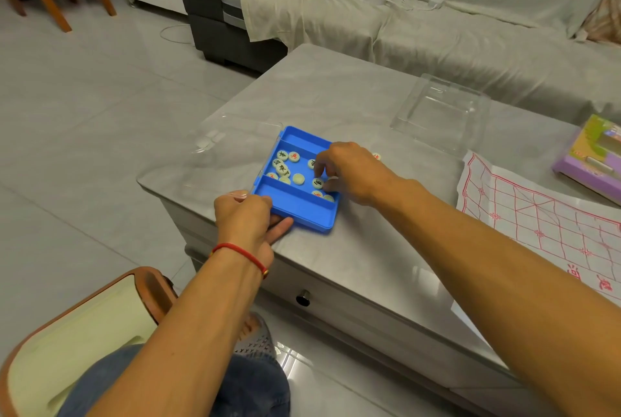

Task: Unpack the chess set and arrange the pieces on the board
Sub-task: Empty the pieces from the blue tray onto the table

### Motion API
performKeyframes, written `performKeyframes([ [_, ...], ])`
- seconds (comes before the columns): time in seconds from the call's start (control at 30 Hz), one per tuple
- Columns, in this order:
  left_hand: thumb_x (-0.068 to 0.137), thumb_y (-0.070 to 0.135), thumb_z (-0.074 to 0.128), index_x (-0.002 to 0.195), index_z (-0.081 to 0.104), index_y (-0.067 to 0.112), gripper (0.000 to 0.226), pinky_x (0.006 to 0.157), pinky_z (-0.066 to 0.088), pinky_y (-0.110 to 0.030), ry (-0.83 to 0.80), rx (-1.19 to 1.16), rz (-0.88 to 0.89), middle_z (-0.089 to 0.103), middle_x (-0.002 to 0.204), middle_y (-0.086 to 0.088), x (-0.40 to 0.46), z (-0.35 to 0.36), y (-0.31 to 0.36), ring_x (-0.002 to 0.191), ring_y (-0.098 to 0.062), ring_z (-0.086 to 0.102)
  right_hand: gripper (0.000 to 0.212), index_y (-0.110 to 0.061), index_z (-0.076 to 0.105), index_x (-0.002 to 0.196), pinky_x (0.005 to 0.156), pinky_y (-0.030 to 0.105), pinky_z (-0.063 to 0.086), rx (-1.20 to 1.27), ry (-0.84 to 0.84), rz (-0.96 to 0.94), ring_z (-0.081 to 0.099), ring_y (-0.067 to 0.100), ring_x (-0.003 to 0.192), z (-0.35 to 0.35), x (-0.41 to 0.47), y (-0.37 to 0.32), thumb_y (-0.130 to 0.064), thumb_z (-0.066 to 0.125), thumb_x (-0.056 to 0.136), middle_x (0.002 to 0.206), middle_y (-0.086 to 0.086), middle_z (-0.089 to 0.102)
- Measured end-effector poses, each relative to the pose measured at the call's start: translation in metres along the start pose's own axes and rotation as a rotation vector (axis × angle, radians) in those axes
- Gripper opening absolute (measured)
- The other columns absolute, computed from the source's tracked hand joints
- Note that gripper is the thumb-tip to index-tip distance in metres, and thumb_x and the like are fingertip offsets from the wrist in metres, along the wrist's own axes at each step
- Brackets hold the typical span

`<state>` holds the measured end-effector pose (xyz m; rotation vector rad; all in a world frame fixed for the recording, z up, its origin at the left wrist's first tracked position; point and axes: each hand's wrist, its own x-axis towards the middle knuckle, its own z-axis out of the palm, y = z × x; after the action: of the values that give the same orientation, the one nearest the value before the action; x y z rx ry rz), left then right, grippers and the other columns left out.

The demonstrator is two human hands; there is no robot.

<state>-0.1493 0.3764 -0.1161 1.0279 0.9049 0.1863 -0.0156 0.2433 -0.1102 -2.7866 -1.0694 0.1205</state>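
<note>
Left hand (247,215) grips blue tray (295,206); right hand (349,171) reaches among its pieces (282,168).

The tray (295,206) sits near the table's (353,248) left front corner, with the pieces (282,166) in its middle compartment (one piece (376,156) lies just outside, to the right). The lid (442,114) lies behind and to the right; the paper board (537,215) lies farther right, with a box (594,156) behind it.

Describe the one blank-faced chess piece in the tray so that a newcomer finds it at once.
Start at the blue tray near the grey table's front-left corner, and look in its middle compartment. Left of the right hand lies a pale round disc; unlike its neighbours, its top shows no red or black character.
</note>
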Motion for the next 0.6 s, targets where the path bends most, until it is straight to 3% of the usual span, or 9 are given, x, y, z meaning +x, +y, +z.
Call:
performKeyframes([
  [0.1,0.094,-0.003,0.048,0.091,0.052,0.011,0.015,0.068,0.062,-0.041,-0.006,-0.003,0.004,0.07,0.097,-0.013,0.0,0.0,0.0,0.081,-0.025,0.073,0.02,-0.016,0.07,0.106,0.075,0.027,0.04,0.123,0.168,0.043,0.052,0.014,0.085,-0.007,-0.007,0.014,-0.014,0.073,0.085,0.095,-0.002,0.057],
  [0.2,0.094,-0.004,0.048,0.089,0.052,0.011,0.016,0.068,0.062,-0.042,-0.008,-0.006,0.009,0.07,0.095,-0.014,-0.001,-0.001,0.001,0.08,-0.025,0.073,0.012,-0.016,0.072,0.093,0.078,0.033,0.051,0.218,0.333,0.23,0.064,0.019,0.084,-0.012,-0.014,0.041,-0.015,0.074,0.081,0.087,0.0,0.069],
  [0.33,0.092,-0.005,0.047,0.098,0.053,0.009,0.016,0.067,0.062,-0.04,-0.021,-0.006,0.017,0.07,0.095,-0.013,0.0,-0.002,0.001,0.08,-0.025,0.072,0.008,-0.017,0.075,0.088,0.079,0.035,0.055,0.273,0.288,0.428,0.066,0.018,0.085,-0.01,-0.027,0.07,-0.022,0.078,0.082,0.084,-0.001,0.071],
  [0.4,0.092,-0.005,0.048,0.105,0.054,0.007,0.018,0.064,0.062,-0.039,-0.021,-0.006,0.016,0.07,0.097,-0.014,0.001,-0.002,0.0,0.081,-0.025,0.073,0.008,-0.017,0.076,0.091,0.077,0.032,0.055,0.319,0.273,0.432,0.065,0.016,0.085,-0.007,-0.032,0.073,-0.023,0.076,0.085,0.085,-0.001,0.071],
  [0.53,0.093,-0.005,0.048,0.1,0.054,0.009,0.016,0.063,0.061,-0.038,-0.029,-0.003,0.014,0.07,0.097,-0.013,0.0,-0.003,0.001,0.081,-0.024,0.072,0.011,-0.018,0.076,0.097,0.067,0.022,0.045,0.282,0.238,0.379,0.064,0.016,0.086,-0.005,-0.036,0.073,-0.024,0.069,0.092,0.087,-0.002,0.069],
  [0.6,0.094,-0.004,0.049,0.1,0.054,0.009,0.016,0.063,0.061,-0.038,-0.028,-0.004,0.012,0.07,0.098,-0.013,0.0,-0.003,0.001,0.081,-0.024,0.072,0.011,-0.02,0.075,0.098,0.068,0.025,0.045,0.217,0.253,0.331,0.063,0.015,0.086,-0.007,-0.036,0.068,-0.027,0.067,0.093,0.087,-0.007,0.066],
])
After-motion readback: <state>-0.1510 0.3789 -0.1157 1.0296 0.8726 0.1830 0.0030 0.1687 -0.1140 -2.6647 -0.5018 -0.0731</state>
